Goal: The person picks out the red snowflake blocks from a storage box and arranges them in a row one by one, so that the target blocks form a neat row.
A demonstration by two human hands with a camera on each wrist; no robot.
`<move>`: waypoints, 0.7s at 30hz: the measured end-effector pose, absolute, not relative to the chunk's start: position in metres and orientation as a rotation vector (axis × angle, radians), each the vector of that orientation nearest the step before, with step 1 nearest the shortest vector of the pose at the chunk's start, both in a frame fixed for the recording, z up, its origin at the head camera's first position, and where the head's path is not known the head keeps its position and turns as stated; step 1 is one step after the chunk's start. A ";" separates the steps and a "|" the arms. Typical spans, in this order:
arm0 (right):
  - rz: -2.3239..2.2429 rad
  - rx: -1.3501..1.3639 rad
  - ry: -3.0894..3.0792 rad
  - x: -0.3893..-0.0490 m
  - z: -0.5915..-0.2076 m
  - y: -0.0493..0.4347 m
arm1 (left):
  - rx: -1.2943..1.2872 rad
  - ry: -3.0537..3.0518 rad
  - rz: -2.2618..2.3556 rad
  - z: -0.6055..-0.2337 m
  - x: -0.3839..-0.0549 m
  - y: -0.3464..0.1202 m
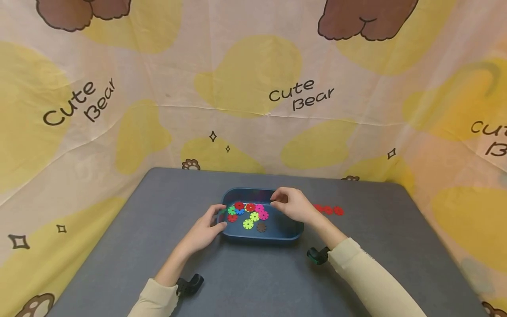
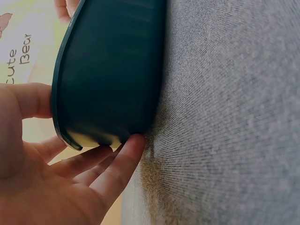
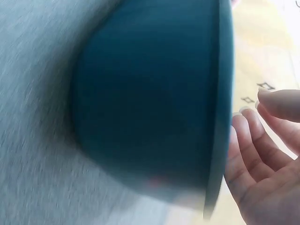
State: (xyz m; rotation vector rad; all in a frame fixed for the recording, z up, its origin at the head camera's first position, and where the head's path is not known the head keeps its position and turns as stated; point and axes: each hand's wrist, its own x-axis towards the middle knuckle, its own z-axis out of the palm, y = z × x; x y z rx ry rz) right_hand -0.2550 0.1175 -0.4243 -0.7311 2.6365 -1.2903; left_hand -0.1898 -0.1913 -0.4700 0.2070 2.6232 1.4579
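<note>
A dark blue tray (image 1: 261,240) with raised walls sits on the table, several small notched plastic discs lying in it. Those discs include a red disc (image 1: 239,205), a lime disc (image 1: 247,224), a pink disc (image 1: 263,215) and a brown disc (image 1: 261,227). My left hand (image 1: 209,226) grips the tray's left end; in the left wrist view the thumb is at the rim and the fingers (image 2: 123,164) lie along the outer wall. Over the tray's right side hangs my right hand (image 1: 294,205), fingers loosely bent with a gap to the thumb and nothing visible between them.
To the right of the tray, a row of red discs (image 1: 328,209) lies on the grey table (image 1: 380,246), partly hidden behind the right wrist. Cloth (image 1: 253,88) printed with yellow patches and bears hangs around the table. Each wrist wears a black camera (image 1: 190,284).
</note>
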 end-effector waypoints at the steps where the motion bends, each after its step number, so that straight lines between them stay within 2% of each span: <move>1: -1.290 -0.732 2.636 -0.255 -0.425 0.114 | 0.204 2.625 1.457 -0.470 -0.190 -0.191; 21: -1.031 -0.763 2.724 -0.271 -0.445 0.062 | 0.190 2.636 1.443 -0.472 -0.190 -0.190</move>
